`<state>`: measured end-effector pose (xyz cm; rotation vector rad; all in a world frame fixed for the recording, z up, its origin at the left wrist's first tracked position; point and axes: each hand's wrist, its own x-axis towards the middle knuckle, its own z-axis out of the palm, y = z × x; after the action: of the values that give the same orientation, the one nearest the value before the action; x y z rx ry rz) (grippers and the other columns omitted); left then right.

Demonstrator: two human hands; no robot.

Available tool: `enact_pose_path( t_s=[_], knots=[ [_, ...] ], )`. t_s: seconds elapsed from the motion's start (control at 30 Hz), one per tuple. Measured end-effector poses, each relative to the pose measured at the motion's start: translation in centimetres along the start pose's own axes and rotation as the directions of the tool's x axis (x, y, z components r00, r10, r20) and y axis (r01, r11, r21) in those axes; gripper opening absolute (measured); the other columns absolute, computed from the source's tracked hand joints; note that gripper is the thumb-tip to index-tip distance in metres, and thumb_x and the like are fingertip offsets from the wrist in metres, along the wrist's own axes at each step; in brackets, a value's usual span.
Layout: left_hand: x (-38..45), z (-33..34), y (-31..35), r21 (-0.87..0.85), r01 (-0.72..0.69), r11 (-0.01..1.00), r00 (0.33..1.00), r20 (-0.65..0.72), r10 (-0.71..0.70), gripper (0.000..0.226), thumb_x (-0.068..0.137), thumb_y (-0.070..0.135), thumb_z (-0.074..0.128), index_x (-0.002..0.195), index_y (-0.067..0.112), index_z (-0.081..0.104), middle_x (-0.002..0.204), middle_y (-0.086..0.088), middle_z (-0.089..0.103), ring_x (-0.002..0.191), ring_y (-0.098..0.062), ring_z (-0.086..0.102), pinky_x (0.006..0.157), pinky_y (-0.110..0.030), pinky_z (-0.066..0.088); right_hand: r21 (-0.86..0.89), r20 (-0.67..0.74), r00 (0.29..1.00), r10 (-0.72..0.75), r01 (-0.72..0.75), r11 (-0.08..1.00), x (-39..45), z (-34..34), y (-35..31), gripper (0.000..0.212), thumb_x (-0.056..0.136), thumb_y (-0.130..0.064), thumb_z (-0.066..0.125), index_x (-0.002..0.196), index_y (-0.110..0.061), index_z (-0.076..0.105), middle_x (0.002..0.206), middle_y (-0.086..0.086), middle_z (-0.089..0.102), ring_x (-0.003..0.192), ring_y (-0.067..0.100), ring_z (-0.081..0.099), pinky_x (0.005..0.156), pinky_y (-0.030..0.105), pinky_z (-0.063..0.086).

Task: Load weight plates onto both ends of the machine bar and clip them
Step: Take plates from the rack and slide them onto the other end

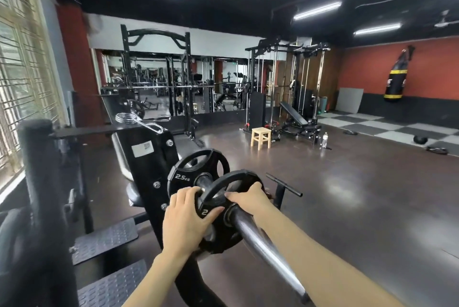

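Both my hands grip a black rubber-coated weight plate [221, 212] threaded on the shiny steel machine bar [268, 252], low in the centre of the frame.

The bar's long axis runs from the lower right of the frame up and leftward toward the black machine frame [149, 165]; its free end lies lower right. The plate stands on edge, square across the bar. My left hand [185, 219] wraps the plate's left rim, thumb on its face; my right hand [248, 198] closes over its upper right rim. Just beyond, a second black plate marked 2.5 kg [198, 170] sits on the same bar against the frame. A chrome spring clip [139, 121] rests atop the machine, upper left. A small wooden stool [260, 136] stands farther off on the dark floor.
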<state>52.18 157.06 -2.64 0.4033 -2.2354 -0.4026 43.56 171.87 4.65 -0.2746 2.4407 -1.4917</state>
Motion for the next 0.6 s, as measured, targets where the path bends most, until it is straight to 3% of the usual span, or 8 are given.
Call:
enact_pose_path(
  t_s=[0.1, 0.23, 0.37, 0.47, 0.53, 0.6],
  knots=[
    [1.4, 1.0, -2.4, 0.017, 0.124, 0.992, 0.992, -0.012, -0.124, 0.104, 0.073, 0.084, 0.047, 0.148, 0.012, 0.044, 0.152, -0.007, 0.044, 0.141, -0.027, 0.038, 0.113, -0.047, 0.039, -0.068, -0.018, 1.0, -0.016, 0.015, 0.998, 2.1, 2.7, -1.8, 0.08, 0.086, -0.037, 0.074, 0.146, -0.007, 0.03, 0.14, 0.013, 0.055, 0.126, 0.032, 0.055, 0.1, 0.038, 0.048],
    [4.0, 2.2, -5.6, 0.019, 0.177, 0.984, 0.984, 0.016, -0.178, 0.118, 0.071, 0.088, 0.039, 0.159, 0.011, 0.023, 0.168, -0.011, 0.017, 0.155, -0.028, 0.012, 0.122, -0.047, 0.021, -0.112, -0.028, 1.0, -0.008, 0.005, 0.994, 5.3, 5.3, -4.5, 0.07, 0.09, -0.038, 0.068, 0.141, -0.005, 0.034, 0.136, 0.012, 0.056, 0.121, 0.03, 0.056, 0.083, 0.033, 0.042],
    [7.6, 2.8, -7.5, 0.014, 0.185, 0.983, 0.979, 0.083, -0.186, 0.126, 0.068, 0.093, 0.033, 0.161, 0.01, 0.014, 0.17, -0.007, 0.006, 0.157, -0.023, 0.001, 0.124, -0.043, 0.013, -0.061, 0.005, 0.999, 0.052, -0.051, 0.997, 8.4, 6.5, -5.8, 0.086, 0.085, -0.038, 0.075, 0.149, -0.001, 0.031, 0.143, 0.016, 0.053, 0.127, 0.032, 0.054, 0.104, 0.039, 0.045],
    [9.7, 3.3, -8.8, -0.039, 0.196, 0.98, 0.969, 0.16, -0.187, 0.121, 0.068, 0.094, 0.034, 0.16, 0.017, 0.02, 0.169, 0.002, 0.015, 0.155, -0.022, 0.016, 0.122, -0.042, 0.026, -0.011, 0.007, 0.998, 0.056, -0.056, 0.998, 9.8, 7.5, -6.4, 0.088, 0.085, -0.038, 0.076, 0.151, 0.0, 0.031, 0.147, 0.017, 0.05, 0.131, 0.033, 0.051, 0.107, 0.036, 0.042],
    [9.9, 3.7, -9.3, -0.089, 0.227, 0.97, 0.962, 0.179, -0.208, 0.094, 0.07, 0.092, 0.041, 0.145, 0.036, 0.036, 0.153, 0.011, 0.046, 0.135, -0.022, 0.051, 0.097, -0.04, 0.049, -0.005, -0.015, 0.998, 0.055, -0.055, 0.998, 10.5, 8.0, -6.6, 0.084, 0.085, -0.035, 0.077, 0.148, 0.0, 0.034, 0.143, 0.017, 0.054, 0.129, 0.033, 0.053, 0.106, 0.037, 0.044],
    [9.7, 3.8, -9.4, -0.123, 0.24, 0.963, 0.964, 0.148, -0.222, 0.062, 0.068, 0.091, 0.046, 0.111, 0.048, 0.036, 0.113, 0.021, 0.063, 0.102, -0.023, 0.069, 0.07, -0.035, 0.044, -0.022, -0.003, 0.998, 0.056, -0.056, 0.998, 11.0, 8.0, -6.7, 0.082, 0.083, -0.034, 0.078, 0.145, -0.001, 0.036, 0.139, 0.017, 0.056, 0.125, 0.033, 0.056, 0.107, 0.041, 0.045]
  ],
)
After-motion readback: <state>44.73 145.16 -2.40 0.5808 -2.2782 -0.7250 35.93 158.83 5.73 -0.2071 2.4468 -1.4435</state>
